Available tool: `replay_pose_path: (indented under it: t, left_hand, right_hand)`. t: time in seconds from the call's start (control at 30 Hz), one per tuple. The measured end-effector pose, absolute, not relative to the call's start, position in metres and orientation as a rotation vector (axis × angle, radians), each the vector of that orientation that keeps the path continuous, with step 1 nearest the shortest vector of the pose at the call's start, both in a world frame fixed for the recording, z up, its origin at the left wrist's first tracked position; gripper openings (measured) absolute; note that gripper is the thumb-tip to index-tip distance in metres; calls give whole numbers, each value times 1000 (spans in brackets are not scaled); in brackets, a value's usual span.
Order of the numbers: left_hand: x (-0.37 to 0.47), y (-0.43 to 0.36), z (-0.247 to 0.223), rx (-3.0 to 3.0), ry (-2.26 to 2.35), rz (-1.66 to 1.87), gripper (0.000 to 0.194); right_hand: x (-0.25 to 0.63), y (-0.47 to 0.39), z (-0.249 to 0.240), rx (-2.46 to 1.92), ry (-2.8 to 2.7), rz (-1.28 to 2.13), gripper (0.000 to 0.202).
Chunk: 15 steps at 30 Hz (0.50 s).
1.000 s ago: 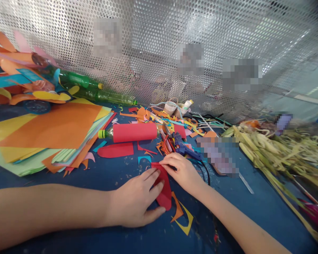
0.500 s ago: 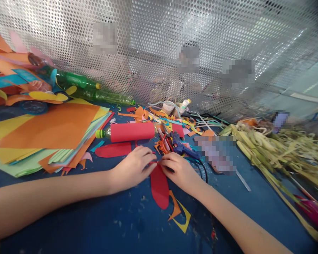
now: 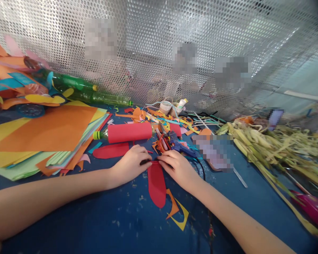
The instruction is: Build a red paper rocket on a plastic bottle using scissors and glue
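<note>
A red paper piece with a rounded end (image 3: 157, 187) lies toward me on the blue table, its far edge folded. At the left of that fold, my left hand (image 3: 131, 160) has its fingers closed on the paper. My right hand (image 3: 177, 169) pinches the fold's right end. A second red rounded paper piece (image 3: 110, 151) lies left of my left hand. Beyond it, a plastic bottle wrapped in red paper (image 3: 129, 132) rests on its side. Scissors with red handles (image 3: 163, 144) and a blue glue gun (image 3: 184, 149) lie just past my right hand.
Stacked coloured paper (image 3: 53, 130) and green bottles (image 3: 74, 82) lie at left. A phone (image 3: 213, 153) and dried husks (image 3: 275, 151) are at right. Orange and yellow offcuts (image 3: 180, 215) lie near my right forearm. A perforated metal screen (image 3: 148, 46) stands behind.
The fold at the red paper's far edge now shows flatter between my fingers. Both hands stay at it, and the whole view has shifted slightly.
</note>
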State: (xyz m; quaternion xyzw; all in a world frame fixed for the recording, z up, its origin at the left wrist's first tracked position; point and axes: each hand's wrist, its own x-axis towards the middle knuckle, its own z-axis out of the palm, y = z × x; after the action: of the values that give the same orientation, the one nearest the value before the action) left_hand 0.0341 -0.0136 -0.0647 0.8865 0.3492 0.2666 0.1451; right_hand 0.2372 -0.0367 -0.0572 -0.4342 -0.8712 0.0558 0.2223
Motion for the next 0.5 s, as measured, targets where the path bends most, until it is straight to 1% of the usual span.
replay_pose_path:
  t: [0.33, 0.4, 0.5]
  left_hand:
    - [34, -12, -63, 2496, 893, 780, 8]
    - [34, -12, -62, 2513, 849, 786, 9]
    - [31, -12, -64, 2597, 775, 803, 14]
  right_hand:
    - [237, -39, -58, -1183, -2384, 284, 13]
    - [239, -38, -59, -1165, -2411, 239, 13]
    - [243, -38, -58, -1108, -2548, 50, 17]
